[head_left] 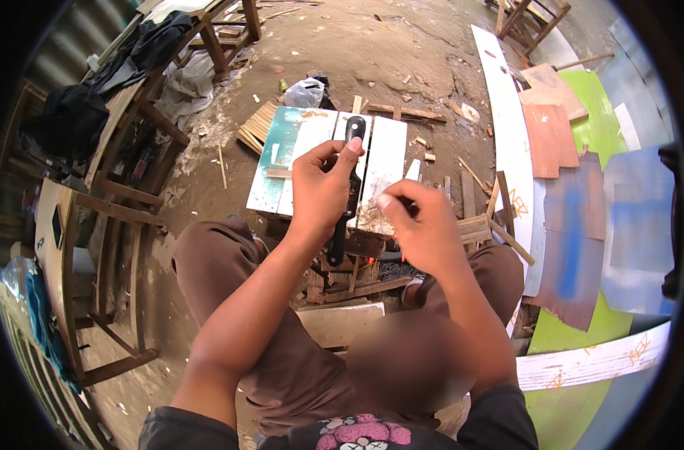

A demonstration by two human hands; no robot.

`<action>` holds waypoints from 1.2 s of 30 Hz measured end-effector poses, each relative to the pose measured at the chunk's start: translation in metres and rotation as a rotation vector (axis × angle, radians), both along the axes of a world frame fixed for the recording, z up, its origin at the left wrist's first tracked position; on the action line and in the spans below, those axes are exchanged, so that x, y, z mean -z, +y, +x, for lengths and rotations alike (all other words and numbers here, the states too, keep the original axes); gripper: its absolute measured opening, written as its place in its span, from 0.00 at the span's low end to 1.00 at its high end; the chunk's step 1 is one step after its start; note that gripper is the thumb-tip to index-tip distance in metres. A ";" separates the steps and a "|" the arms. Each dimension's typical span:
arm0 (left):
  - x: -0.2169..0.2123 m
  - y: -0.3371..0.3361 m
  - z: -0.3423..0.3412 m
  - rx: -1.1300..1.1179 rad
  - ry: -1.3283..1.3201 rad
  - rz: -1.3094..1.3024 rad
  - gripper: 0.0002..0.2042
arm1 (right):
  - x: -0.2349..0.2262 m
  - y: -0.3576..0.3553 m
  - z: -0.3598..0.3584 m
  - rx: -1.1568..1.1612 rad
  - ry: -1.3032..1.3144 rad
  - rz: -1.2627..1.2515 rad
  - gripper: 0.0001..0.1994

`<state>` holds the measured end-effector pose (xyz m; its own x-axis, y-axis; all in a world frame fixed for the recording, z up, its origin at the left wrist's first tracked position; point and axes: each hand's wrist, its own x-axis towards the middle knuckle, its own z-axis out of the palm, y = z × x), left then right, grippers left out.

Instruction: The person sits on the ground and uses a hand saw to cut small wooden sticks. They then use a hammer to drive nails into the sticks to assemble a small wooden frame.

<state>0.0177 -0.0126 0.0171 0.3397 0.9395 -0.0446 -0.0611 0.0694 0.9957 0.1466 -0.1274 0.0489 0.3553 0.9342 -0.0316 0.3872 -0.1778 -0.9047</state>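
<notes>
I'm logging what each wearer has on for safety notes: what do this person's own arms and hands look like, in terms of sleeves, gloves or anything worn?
Both forearms are bare; dark short sleeves end near the elbows. The left hand and right hand wear no gloves. No watch, ring or bracelet shows.

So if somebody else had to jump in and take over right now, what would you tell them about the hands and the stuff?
Left hand: closed around a long black tool, held upright over the small painted wooden bench.
Right hand: fingers pinched together beside the tool's lower part; whether they hold something small cannot be told.
The bench stands on the dirt floor in front of the knees, with wood scraps piled under its near end and offcuts scattered around.
Painted boards lie to the right, wooden frames to the left.
Done: tool picked up. What the tool has worked on, and what is left, does not show.
</notes>
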 end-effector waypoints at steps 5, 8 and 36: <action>0.002 -0.002 -0.003 0.045 0.008 0.052 0.17 | -0.003 -0.002 0.004 0.090 0.162 0.070 0.07; 0.005 0.000 -0.002 0.006 0.012 0.067 0.18 | 0.001 -0.003 -0.005 0.046 0.096 0.131 0.08; -0.005 -0.010 -0.001 -0.219 -0.044 0.358 0.17 | 0.006 -0.005 -0.035 0.066 -0.282 0.386 0.07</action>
